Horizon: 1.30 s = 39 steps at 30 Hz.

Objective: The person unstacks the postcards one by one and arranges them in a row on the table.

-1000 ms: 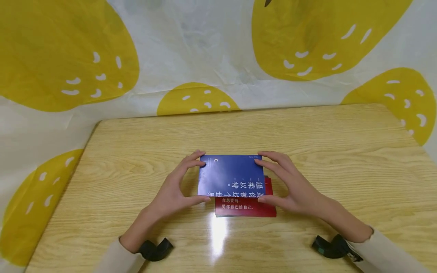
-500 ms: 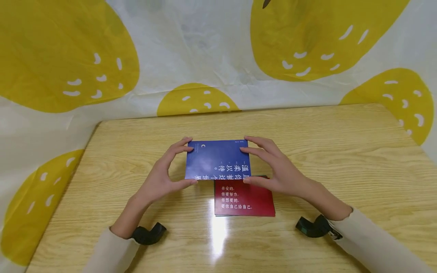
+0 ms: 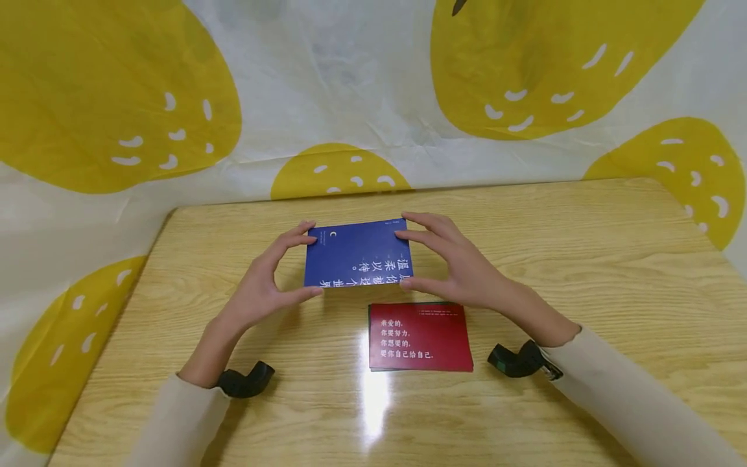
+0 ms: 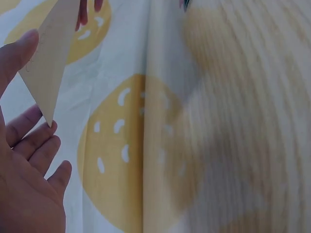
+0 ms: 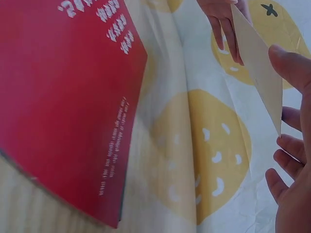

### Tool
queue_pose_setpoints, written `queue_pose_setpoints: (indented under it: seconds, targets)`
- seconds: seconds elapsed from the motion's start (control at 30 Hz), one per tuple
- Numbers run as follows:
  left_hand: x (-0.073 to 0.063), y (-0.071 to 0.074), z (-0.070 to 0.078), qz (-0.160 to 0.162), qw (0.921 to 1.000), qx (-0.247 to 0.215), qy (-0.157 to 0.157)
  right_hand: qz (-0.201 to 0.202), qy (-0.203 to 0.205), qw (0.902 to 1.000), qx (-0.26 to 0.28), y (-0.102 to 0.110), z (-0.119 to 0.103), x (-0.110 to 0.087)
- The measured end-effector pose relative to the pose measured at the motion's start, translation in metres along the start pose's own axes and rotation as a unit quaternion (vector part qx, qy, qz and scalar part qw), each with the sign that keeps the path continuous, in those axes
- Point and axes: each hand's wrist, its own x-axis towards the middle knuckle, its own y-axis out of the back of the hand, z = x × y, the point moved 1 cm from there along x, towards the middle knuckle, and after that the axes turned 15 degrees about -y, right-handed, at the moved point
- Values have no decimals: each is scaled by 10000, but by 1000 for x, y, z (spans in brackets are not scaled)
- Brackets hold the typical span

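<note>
A blue card (image 3: 350, 250) with white Chinese lettering and a small moon is held level above the table, its print facing up. My left hand (image 3: 259, 285) pinches its left end, thumb at the near edge and fingertips at the far edge. At the opposite end my right hand (image 3: 467, 263) grips it the same way. Both wrist views show the card's pale underside (image 4: 48, 63). Closer to me, apart from the blue card, a red card (image 3: 419, 337) with white lettering lies on top of a dark-edged card or cards.
The wooden table (image 3: 525, 220) meets a white cloth (image 3: 350, 84) printed with yellow shapes at its far edge. A black curved wrist mount (image 3: 248, 379) sits on the left wrist, another black mount (image 3: 516, 360) on the right. Light glares on the tabletop near the red card.
Both hands have carried the blue card away from me and to the left, off the red card. The red card now shows in full and has stayed in place.
</note>
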Motion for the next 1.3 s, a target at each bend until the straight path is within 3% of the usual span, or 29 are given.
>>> queue_pose_setpoints:
  seconds: [0.2,0.43,0.57,0.67,0.8,0.93,1.3]
  targets:
    - [-4,8,-32,3,9998,192,63,-161,-140,9998,17,-4,2,15]
    - [6,16,-19,-3,9997,206,161,-253,-295,9992,-33,-12,7,30]
    - [9,19,-19,-78,9990,345,284,-315,-400,9987,2,-15,8,38]
    - [9,22,-26,-32,9991,333,274,-377,-450,9983,17,-18,8,44]
    - [5,23,-51,36,9991,342,262,-468,-554,9973,-128,-22,10,52]
    - [-1,23,-72,34,9978,483,447,-627,-708,9951,-281,-26,13,59]
    - [-5,27,-82,-106,9952,744,633,-780,-806,9932,-312,-34,14,68]
